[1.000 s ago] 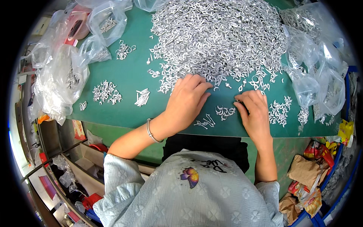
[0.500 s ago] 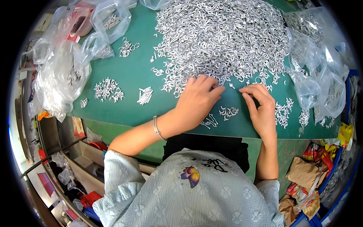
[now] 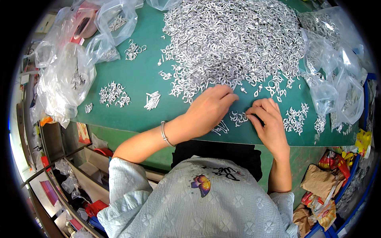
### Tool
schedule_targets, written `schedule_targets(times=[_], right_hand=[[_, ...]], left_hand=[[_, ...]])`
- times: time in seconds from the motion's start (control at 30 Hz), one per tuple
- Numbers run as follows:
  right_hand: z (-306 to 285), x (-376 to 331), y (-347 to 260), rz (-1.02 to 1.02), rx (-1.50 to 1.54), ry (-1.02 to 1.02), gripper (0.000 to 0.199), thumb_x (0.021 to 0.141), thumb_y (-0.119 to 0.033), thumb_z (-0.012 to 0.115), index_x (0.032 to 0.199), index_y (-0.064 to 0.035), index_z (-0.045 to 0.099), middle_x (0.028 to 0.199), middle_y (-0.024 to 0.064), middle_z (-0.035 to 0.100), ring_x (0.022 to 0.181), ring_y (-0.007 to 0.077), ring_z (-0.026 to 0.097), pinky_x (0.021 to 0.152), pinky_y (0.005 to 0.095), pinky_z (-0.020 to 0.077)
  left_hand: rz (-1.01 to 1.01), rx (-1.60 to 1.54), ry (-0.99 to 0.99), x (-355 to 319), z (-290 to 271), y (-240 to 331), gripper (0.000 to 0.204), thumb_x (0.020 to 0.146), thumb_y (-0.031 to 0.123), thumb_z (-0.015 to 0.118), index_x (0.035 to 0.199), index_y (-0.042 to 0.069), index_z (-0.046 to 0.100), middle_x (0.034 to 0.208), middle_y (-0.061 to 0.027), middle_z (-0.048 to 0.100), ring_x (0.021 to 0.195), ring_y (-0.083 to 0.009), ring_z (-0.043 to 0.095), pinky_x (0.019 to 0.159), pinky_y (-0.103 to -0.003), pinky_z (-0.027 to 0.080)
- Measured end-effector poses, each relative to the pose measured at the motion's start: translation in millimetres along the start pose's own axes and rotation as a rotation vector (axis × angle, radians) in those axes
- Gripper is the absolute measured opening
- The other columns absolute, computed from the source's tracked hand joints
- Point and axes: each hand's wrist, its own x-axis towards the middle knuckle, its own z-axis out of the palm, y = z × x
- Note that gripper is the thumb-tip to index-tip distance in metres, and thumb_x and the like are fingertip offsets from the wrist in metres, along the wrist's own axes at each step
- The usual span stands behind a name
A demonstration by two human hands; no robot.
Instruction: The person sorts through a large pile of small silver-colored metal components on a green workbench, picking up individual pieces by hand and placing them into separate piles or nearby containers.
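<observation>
A big heap of small silver metal pieces, many of them curved or ring-shaped, covers the far middle of the green table. At its near edge my left hand lies palm down with fingers bent together; whatever the fingertips hold is hidden or too small to name. My right hand has its thumb and forefinger pinched at the right side of a little pile of curved silver pieces. I cannot make out what is between them. A few thin elongated pieces lie just below my left hand.
Sorted piles sit to the left: curved hooks, straight pins and rings. Another pile lies right of my right hand. Clear plastic bags crowd the left side, and more bags the right.
My right hand has come nearer and a little left, from the heap's edge to the small curved pile. My left hand has drawn slightly back toward me.
</observation>
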Motion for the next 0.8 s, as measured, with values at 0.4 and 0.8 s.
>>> schedule_targets(times=[0.4, 0.8], right_hand=[[-3.6, -5.4, -0.6, 0.059, 0.079, -0.028, 0.014, 0.079, 0.0, 0.07, 0.092, -0.0012, 0.067, 0.087, 0.0092, 0.059, 0.084, 0.0284, 0.056, 0.077, 0.0373, 0.0439], [-2.3, -10.1, 0.7, 0.063, 0.047, -0.035, 0.021, 0.076, -0.004, 0.074, 0.095, -0.0038, 0.067, 0.093, 0.0071, 0.055, 0.089, 0.0277, 0.053, 0.078, 0.0381, 0.0425]], left_hand=[[-0.056, -0.153, -0.117, -5.3, 1.2, 5.6, 0.026, 0.086, -0.006, 0.063, 0.111, 0.001, 0.063, 0.104, -0.0132, 0.058, 0.091, -0.0325, 0.061, 0.077, -0.039, 0.051], [-0.163, -0.295, -0.075, -2.8, -1.4, 10.9, 0.027, 0.088, -0.007, 0.061, 0.114, 0.003, 0.063, 0.104, -0.0136, 0.062, 0.09, -0.0314, 0.063, 0.075, -0.037, 0.052]])
